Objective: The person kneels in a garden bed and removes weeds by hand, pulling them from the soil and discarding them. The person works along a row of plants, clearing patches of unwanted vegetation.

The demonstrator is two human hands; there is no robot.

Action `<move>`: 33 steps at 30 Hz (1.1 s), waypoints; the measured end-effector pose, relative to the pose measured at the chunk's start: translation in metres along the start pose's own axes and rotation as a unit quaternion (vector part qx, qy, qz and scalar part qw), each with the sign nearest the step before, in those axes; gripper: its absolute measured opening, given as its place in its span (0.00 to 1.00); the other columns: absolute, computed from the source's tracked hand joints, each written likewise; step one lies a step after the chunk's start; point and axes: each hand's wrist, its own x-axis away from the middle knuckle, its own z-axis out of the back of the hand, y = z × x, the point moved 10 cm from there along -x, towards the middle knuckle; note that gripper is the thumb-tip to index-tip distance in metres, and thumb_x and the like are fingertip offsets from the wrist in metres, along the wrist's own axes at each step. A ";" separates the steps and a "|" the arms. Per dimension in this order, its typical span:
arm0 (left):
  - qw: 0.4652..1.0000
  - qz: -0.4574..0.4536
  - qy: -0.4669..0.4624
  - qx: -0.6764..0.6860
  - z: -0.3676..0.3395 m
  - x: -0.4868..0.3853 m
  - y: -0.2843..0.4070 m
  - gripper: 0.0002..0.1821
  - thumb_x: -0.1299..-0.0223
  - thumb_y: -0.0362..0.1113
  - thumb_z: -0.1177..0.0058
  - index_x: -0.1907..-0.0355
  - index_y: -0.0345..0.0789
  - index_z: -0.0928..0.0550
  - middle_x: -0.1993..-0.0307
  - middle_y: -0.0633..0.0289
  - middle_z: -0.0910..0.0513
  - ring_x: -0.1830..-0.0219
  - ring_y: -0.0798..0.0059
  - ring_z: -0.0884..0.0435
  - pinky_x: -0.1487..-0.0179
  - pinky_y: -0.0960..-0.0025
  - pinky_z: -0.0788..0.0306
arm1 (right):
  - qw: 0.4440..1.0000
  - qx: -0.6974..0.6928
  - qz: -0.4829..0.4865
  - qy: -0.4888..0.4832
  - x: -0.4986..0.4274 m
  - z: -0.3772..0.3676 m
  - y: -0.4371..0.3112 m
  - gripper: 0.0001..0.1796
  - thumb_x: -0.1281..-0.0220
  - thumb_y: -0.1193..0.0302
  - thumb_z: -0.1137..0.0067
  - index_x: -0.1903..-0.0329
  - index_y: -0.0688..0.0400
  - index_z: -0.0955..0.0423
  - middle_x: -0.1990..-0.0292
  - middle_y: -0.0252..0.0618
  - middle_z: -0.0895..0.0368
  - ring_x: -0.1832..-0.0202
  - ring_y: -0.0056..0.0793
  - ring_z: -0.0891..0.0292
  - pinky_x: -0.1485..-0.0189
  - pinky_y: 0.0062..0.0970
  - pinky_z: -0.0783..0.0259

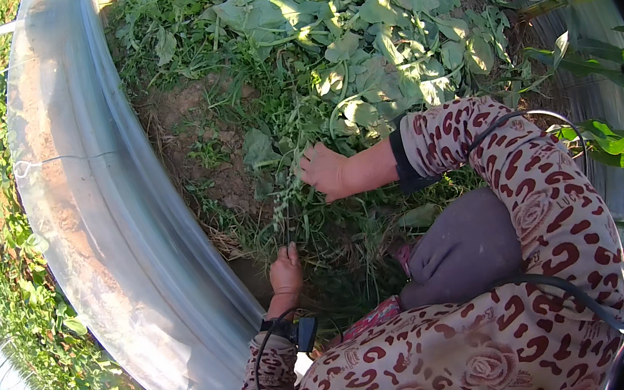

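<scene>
My right hand (323,172) reaches in from the right, fingers curled into leafy green weeds (293,189) and closed around some of their stems. My left hand (286,272) is lower and to the left, near the ground at the base of the same weeds. Its fingers are bent; thin dark stems or a thin tool show just above it, and what it holds cannot be told. Brown soil (219,178) with small weeds lies left of my right hand. Beyond the hands spreads a patch of broad, drooping grey-green leaves (379,39).
A curved clear plastic film wall (128,222) runs along the left, with low green crops (6,210) outside. On the right, long-leaved green plants (606,136) stand by more plastic film. My bent knee (465,250) is below my right forearm. A cable (257,373) runs along my left sleeve.
</scene>
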 end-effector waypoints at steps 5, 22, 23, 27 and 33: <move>0.999 0.004 0.027 0.046 0.018 -0.039 0.011 0.24 0.38 0.54 0.67 0.67 0.33 0.28 0.73 0.41 0.24 0.70 0.41 0.27 0.66 0.48 0.34 | 0.994 -0.064 -0.015 -0.089 0.007 -0.050 0.032 0.15 0.50 0.70 0.51 0.59 0.61 0.33 0.65 0.48 0.25 0.66 0.43 0.24 0.71 0.40 0.30; 0.990 0.066 -0.109 0.065 -0.003 0.055 -0.039 0.23 0.39 0.52 0.63 0.59 0.32 0.25 0.65 0.40 0.24 0.59 0.42 0.29 0.56 0.54 0.33 | 0.987 -0.094 0.032 -0.123 0.022 -0.060 0.047 0.11 0.48 0.69 0.56 0.63 0.52 0.25 0.72 0.41 0.23 0.67 0.45 0.25 0.68 0.42 0.30; 0.977 0.085 -0.197 0.003 -0.010 0.089 -0.060 0.23 0.40 0.53 0.62 0.57 0.34 0.26 0.63 0.40 0.25 0.57 0.43 0.28 0.53 0.54 0.33 | 0.987 -0.099 0.043 -0.120 0.024 -0.057 0.045 0.11 0.48 0.69 0.56 0.61 0.52 0.27 0.75 0.41 0.24 0.70 0.45 0.25 0.71 0.42 0.31; 0.980 0.067 -0.189 0.010 -0.008 0.111 -0.107 0.21 0.41 0.51 0.58 0.67 0.33 0.24 0.73 0.47 0.22 0.68 0.49 0.24 0.63 0.59 0.32 | 0.988 -0.067 0.067 -0.125 0.033 -0.046 0.044 0.12 0.48 0.69 0.55 0.60 0.51 0.29 0.78 0.40 0.25 0.73 0.42 0.26 0.74 0.41 0.33; 0.980 0.026 0.006 0.196 0.032 -0.048 -0.049 0.25 0.38 0.51 0.60 0.79 0.30 0.28 0.85 0.57 0.30 0.81 0.70 0.31 0.74 0.66 0.37 | 0.984 -0.077 0.002 -0.158 0.035 -0.043 0.086 0.11 0.48 0.69 0.55 0.62 0.52 0.26 0.72 0.43 0.23 0.66 0.44 0.26 0.67 0.40 0.31</move>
